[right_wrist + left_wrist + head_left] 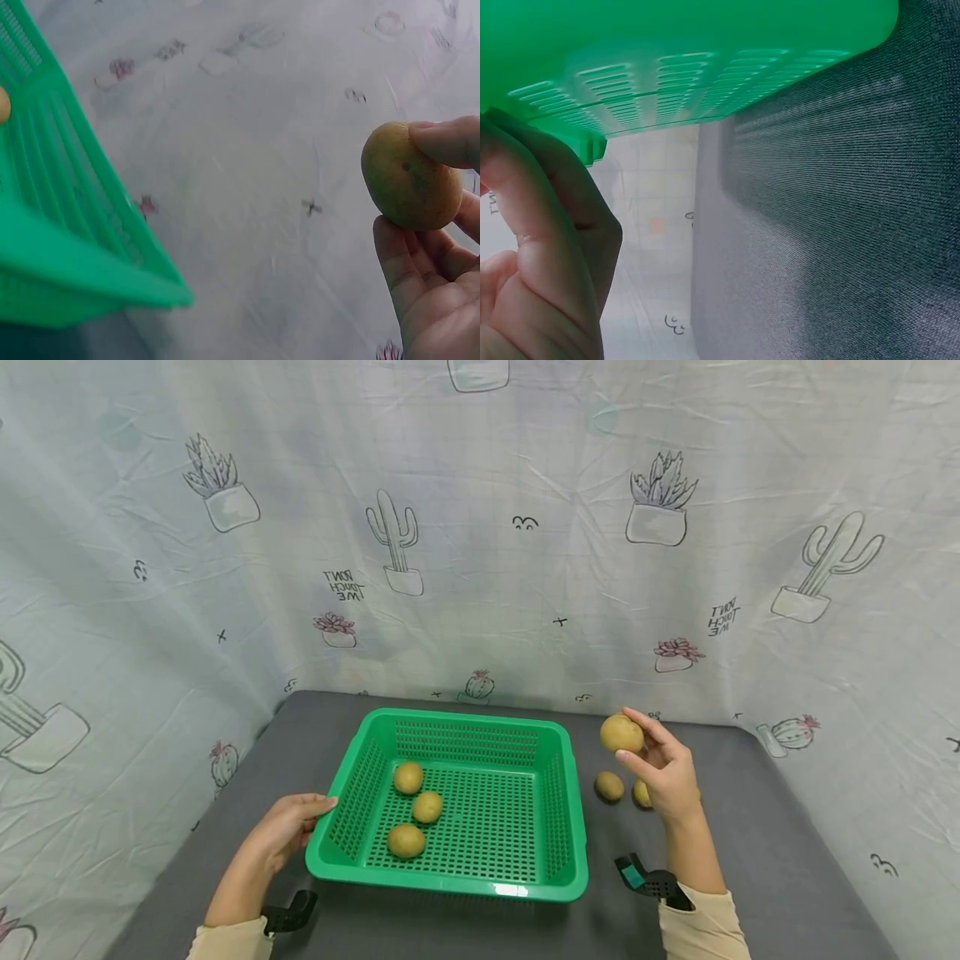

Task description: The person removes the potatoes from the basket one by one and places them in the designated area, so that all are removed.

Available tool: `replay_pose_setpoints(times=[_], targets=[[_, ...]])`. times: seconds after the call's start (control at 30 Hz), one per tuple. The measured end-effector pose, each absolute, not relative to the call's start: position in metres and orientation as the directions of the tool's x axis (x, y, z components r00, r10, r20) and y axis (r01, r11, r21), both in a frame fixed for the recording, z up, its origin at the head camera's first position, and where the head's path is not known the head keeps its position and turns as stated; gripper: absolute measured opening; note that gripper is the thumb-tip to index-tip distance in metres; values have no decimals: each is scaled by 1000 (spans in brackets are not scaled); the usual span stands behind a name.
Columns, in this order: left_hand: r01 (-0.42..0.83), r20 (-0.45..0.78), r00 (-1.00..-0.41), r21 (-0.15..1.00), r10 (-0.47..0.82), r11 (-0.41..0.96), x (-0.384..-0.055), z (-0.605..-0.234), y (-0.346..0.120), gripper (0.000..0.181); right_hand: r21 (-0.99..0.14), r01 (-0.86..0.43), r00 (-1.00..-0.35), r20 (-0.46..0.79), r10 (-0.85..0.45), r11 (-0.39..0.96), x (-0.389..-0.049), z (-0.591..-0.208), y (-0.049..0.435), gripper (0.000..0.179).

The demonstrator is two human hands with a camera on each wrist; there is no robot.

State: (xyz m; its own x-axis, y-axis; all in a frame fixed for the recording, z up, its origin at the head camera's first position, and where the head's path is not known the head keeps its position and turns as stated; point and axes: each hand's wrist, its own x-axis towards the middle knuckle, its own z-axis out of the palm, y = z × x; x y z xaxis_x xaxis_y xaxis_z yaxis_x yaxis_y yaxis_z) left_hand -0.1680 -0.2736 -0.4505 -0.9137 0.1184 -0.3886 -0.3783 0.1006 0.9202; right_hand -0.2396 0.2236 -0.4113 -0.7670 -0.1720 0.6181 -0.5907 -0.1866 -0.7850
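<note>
A green slotted plastic basket (480, 883) holds three yellow-brown potatoes, one of them a potato (406, 841) near its front left. At the basket's left rim, my left hand (281, 827) grips the edge, thumb on top; the left wrist view shows its curled fingers (555, 217) by the green wall. To the right of the basket, my right hand (667, 768) holds up another potato (622, 734) between thumb and fingertips. In the right wrist view this potato (411, 176) has a greenish patch and a dark spot.
On the dark grey table (780, 860), a loose potato (609, 787) lies right of the basket. Next to it is another potato (642, 794), partly hidden by my right hand, and a sliver of one more shows beyond the wrist. A cactus-print curtain (480, 568) hangs behind.
</note>
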Motion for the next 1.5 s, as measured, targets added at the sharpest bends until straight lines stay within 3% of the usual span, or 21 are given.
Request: replay_pose_setpoints(times=[0.33,0.7,0.93,1.13,1.5], targets=[[-371,-381,-916,924,126,96,-167,-450,-274,21,-805,-576,-812,584,-20,-141,-240,-432,258,51],[-343,-355,-931,930,82,133,-165,-454,-272,21,-904,-414,-894,383,233,-104,-234,-455,280,51],[-345,-356,-931,930,76,131,-166,-453,-272,23,-932,-327,-882,240,407,-159,-235,-468,294,52],[-358,-368,-928,924,61,134,-166,-452,-272,21,-901,-308,-865,133,483,-304,-235,-482,309,51],[-359,-369,-928,922,46,148,-167,-454,-271,24,-895,-304,-824,74,562,-327,-238,-502,331,46]])
